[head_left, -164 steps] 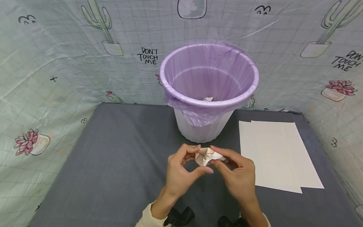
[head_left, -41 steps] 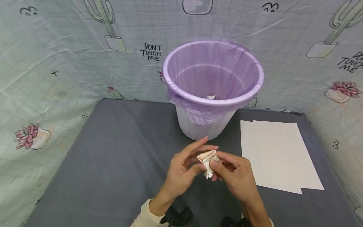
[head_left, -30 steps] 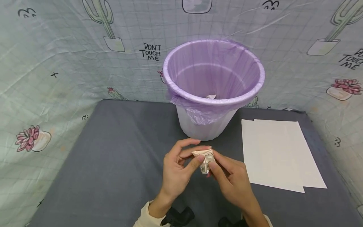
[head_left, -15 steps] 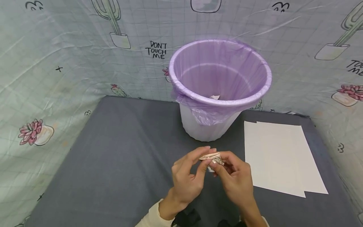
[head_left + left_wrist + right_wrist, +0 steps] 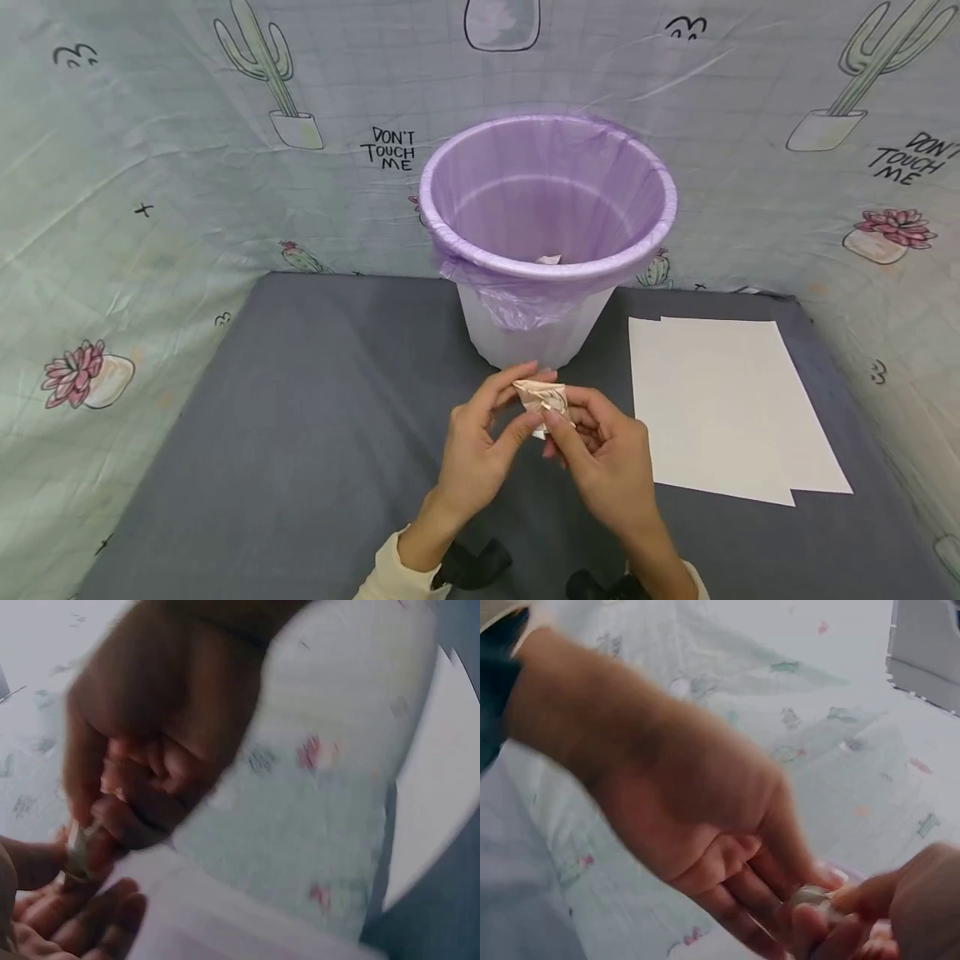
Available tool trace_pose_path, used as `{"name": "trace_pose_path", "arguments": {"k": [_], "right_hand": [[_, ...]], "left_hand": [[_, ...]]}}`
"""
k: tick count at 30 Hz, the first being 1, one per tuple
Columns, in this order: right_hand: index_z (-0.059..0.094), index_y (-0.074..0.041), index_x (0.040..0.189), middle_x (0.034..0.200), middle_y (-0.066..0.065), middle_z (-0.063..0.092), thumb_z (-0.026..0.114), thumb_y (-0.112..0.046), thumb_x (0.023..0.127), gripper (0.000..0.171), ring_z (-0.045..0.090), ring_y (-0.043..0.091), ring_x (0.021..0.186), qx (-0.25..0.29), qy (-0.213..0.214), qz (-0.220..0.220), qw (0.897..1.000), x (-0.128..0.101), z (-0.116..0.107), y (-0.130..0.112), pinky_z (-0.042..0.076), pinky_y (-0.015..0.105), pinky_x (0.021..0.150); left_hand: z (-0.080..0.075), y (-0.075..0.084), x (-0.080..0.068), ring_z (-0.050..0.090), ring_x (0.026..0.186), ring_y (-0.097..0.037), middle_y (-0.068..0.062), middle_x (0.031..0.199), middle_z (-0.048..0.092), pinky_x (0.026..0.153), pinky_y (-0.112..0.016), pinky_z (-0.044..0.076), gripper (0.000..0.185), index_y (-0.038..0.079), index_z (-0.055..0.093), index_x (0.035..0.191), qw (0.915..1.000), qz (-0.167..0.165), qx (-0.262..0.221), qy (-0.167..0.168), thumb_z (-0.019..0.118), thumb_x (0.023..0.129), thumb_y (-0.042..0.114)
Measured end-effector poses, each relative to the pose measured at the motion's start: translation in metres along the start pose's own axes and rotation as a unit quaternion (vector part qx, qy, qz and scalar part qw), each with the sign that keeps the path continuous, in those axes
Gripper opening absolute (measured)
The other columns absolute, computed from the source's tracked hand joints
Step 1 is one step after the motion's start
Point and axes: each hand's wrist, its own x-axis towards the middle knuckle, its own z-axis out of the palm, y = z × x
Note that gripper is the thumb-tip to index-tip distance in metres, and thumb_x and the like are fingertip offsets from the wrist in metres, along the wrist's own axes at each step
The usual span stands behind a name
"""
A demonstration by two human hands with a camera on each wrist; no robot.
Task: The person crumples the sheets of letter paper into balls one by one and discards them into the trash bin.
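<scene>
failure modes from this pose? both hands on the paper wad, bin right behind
1. The crumpled paper wad is pinched only at the fingertips of the left hand and right hand; it could slip onto the grey table.
2. The lined trash bin is tall, with its rim above the hands; a low toss could hit the wall or rim.
3. The loose white sheets lie beside the right hand and could be swept askew.

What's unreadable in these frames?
- Crumpled paper wad: head view, mostly covered by left hand and right hand.
- Scrap inside the bin: head view, near rim hides all but a tip.
- Both wrist views: motion blur; the wad shows only as a smear.
- Paper sheets: how many cannot be told.
</scene>
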Motion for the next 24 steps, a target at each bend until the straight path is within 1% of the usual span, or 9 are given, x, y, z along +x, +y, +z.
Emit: {"name": "trace_pose_path", "arguments": {"k": [2,3,4,6,9,12,18,21,24], "right_hand": [[0.059,0.003,0.106,0.065,0.001,0.063,0.06,0.011,0.089,0.019,0.057,0.01,0.049,-0.019,0.004,-0.036,0.999,0.001,0.005,0.001,0.045,0.02,0.042],[0.058,0.003,0.107,0.065,0.0,0.063,0.059,0.013,0.087,0.022,0.056,0.009,0.049,-0.025,0.006,-0.055,0.998,0.001,0.006,0.001,0.045,0.019,0.043],[0.057,0.003,0.108,0.065,0.0,0.063,0.059,0.014,0.086,0.025,0.056,0.009,0.049,-0.027,0.009,-0.07,0.997,0.001,0.008,0.002,0.045,0.018,0.044],[0.054,0.005,0.111,0.063,0.001,0.061,0.059,0.016,0.084,0.03,0.053,0.007,0.048,-0.026,0.017,-0.094,0.995,0.002,0.011,0.003,0.046,0.017,0.045],[0.051,0.01,0.116,0.06,0.004,0.059,0.058,0.019,0.081,0.036,0.051,0.006,0.046,-0.011,0.033,-0.122,0.992,0.002,0.012,0.003,0.047,0.018,0.045],[0.049,0.014,0.115,0.059,0.007,0.06,0.057,0.019,0.08,0.036,0.053,0.007,0.047,0.001,0.049,-0.141,0.989,0.002,0.012,0.003,0.046,0.018,0.043],[0.051,0.015,0.112,0.057,0.009,0.06,0.057,0.02,0.079,0.034,0.049,0.005,0.042,-0.01,0.076,-0.141,0.987,-0.001,0.013,0.002,0.036,0.013,0.035],[0.052,0.014,0.112,0.057,0.006,0.058,0.057,0.02,0.078,0.034,0.041,0.001,0.038,-0.026,0.089,-0.136,0.986,-0.003,0.016,0.001,0.03,0.01,0.033],[0.053,0.014,0.111,0.057,0.002,0.055,0.057,0.019,0.078,0.033,0.033,-0.002,0.037,-0.044,0.103,-0.136,0.984,-0.005,0.019,-0.001,0.025,0.009,0.033]], "left_hand": [[-0.002,0.001,-0.001,0.059,0.112,-0.032,-0.023,0.122,0.06,0.091,-0.04,0.049,0.038,-0.007,0.048,0.13,0.9943,-0.044,-0.096,0.013,0.057,0.093,-0.007],[-0.003,0.001,-0.002,0.059,0.111,-0.034,-0.026,0.122,0.059,0.089,-0.04,0.05,0.037,-0.009,0.049,0.129,0.9893,-0.052,-0.135,0.019,0.055,0.092,-0.01],[-0.003,0.002,-0.002,0.059,0.111,-0.036,-0.029,0.122,0.058,0.089,-0.04,0.05,0.036,-0.011,0.049,0.127,0.9851,-0.053,-0.162,0.025,0.055,0.092,-0.012],[-0.002,0.002,-0.001,0.059,0.111,-0.037,-0.033,0.12,0.056,0.088,-0.04,0.051,0.035,-0.016,0.048,0.126,0.9818,-0.035,-0.183,0.037,0.054,0.091,-0.013],[0.002,0.003,-0.001,0.06,0.109,-0.036,-0.036,0.117,0.057,0.085,-0.039,0.052,0.034,-0.018,0.048,0.124,0.9829,0.004,-0.177,0.05,0.054,0.09,-0.015],[0.006,0.005,0.0,0.062,0.106,-0.035,-0.035,0.114,0.058,0.08,-0.038,0.055,0.036,-0.017,0.049,0.124,0.9852,0.027,-0.159,0.058,0.053,0.088,-0.019],[0.012,0.009,-0.003,0.066,0.098,-0.033,-0.03,0.11,0.063,0.075,-0.041,0.056,0.04,-0.013,0.052,0.122,0.9936,0.041,-0.071,0.077,0.056,0.084,-0.023],[0.014,0.011,-0.005,0.066,0.097,-0.034,-0.03,0.109,0.063,0.075,-0.042,0.056,0.04,-0.014,0.053,0.12,0.9934,0.051,-0.041,0.094,0.056,0.082,-0.025],[0.016,0.014,-0.007,0.066,0.095,-0.035,-0.031,0.106,0.064,0.074,-0.04,0.056,0.038,-0.016,0.053,0.116,0.991,0.071,-0.017,0.112,0.057,0.08,-0.026]]}}
